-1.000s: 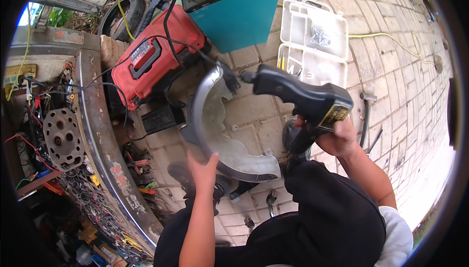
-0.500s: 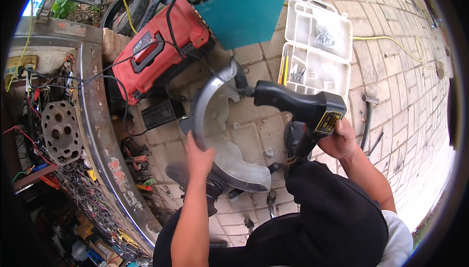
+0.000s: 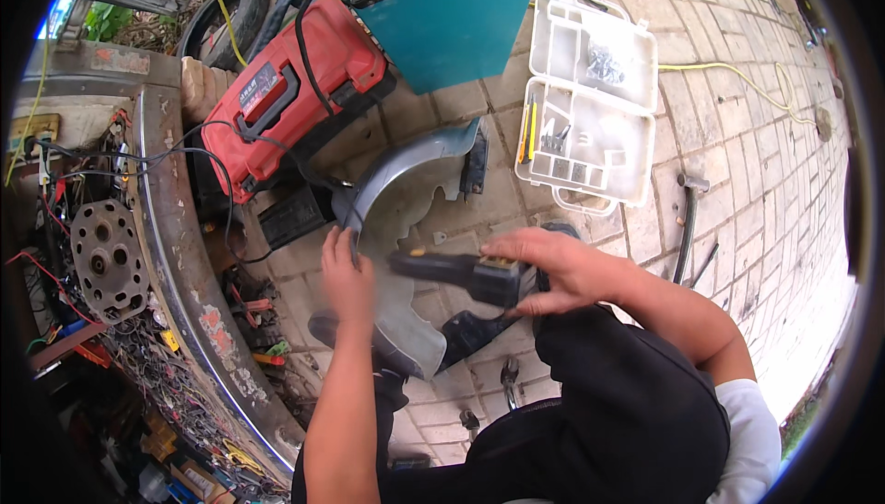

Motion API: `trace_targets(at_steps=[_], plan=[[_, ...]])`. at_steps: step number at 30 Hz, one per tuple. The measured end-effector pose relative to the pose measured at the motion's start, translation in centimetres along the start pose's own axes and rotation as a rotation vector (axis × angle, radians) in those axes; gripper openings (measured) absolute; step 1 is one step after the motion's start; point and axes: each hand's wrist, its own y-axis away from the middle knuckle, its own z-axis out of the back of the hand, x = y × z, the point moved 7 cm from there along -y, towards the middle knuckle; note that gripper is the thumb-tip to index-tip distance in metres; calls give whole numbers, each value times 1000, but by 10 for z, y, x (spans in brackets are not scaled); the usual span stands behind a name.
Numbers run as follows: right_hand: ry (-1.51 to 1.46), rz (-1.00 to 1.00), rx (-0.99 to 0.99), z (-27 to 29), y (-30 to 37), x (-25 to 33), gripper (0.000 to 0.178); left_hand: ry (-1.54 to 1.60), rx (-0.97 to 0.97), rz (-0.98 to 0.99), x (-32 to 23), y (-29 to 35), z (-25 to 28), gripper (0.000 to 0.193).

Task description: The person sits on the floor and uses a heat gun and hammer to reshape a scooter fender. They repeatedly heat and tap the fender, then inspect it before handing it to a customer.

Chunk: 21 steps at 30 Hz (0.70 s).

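An arched silver-grey mudguard [image 3: 383, 175] stands on the paving in front of me, its pale inner side toward me. My left hand [image 3: 348, 284] grips its left rim, the fingers curled over the outer edge and slightly blurred. In my right hand [image 3: 573, 272] is a black pistol-grip tool [image 3: 456, 277], held by its thick body between thumb and fingers. The tool lies level over the mudguard's opening, its handle pointing left and smeared by motion. Black pieces show at the mudguard's upper right end and below the tool.
A red toolbox [image 3: 300, 89] and a teal cabinet [image 3: 447, 20] stand beyond. An open clear parts case [image 3: 590, 121] lies at the right, near a hammer [image 3: 687, 227]. Scrap and wires fill a metal-edged bin [image 3: 198, 301] at the left. Black cables cross toward the mudguard.
My right hand has brought the tool left and lower, over the mudguard, its handle turned level. The mudguard has shifted and tilted; my left hand has moved slightly left along its rim.
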Motion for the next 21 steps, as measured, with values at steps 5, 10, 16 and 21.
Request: trace_targets(at_steps=[5,10,16,21], plan=[[-107,-270,-240,31,23,-23,66,-160,-67,-183,-2,11,-10,45],[-657,-315,-563,55,42,-31,61,-350,-124,-274,-19,11,-7,45],[-827,-187,-655,79,33,-22,65,-92,166,-242,-60,32,-33,39],[-712,-205,-634,89,37,-13,66,89,370,32,-42,17,-110,33]])
